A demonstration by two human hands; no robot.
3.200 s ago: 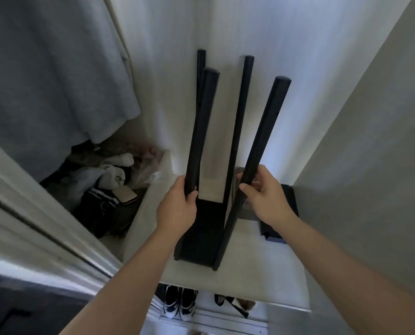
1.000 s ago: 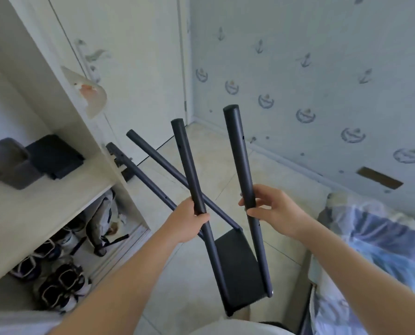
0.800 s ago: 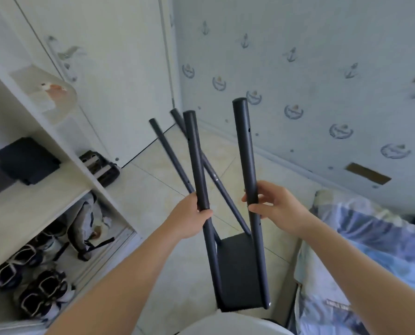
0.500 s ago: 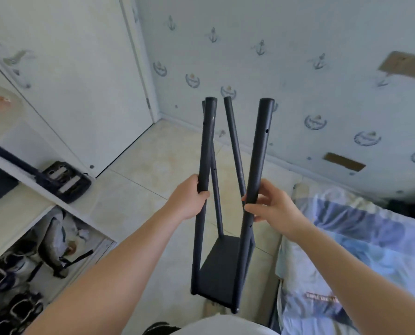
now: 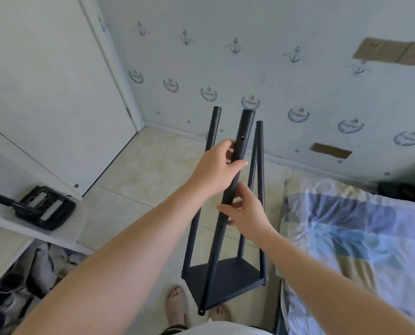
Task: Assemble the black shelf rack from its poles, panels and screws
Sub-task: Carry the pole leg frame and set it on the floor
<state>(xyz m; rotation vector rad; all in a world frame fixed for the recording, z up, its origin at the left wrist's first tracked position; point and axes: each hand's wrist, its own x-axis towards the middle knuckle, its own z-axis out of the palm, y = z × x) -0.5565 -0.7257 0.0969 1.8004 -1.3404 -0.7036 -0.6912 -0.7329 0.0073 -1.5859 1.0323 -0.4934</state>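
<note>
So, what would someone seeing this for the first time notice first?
The half-built black rack stands out in the middle of the view, four poles rising from one panel. The left hand grips its nearest pole high up, and the right hand holds the same pole lower down. At the right lies a bed with a blue checked cover.

open floor (image 5: 139, 180) is stretching left of the rack (image 5: 225, 276), up to the shelf (image 5: 44, 234) and door (image 5: 44, 81). the bed (image 5: 346, 226) is crowding its right side, just beside it. the wall (image 5: 274, 68) is closing the far end. the left hand (image 5: 216, 170) and right hand (image 5: 247, 209) are filling the gaps round the near pole (image 5: 244, 126); a foot (image 5: 176, 301) is standing near the base.
</note>
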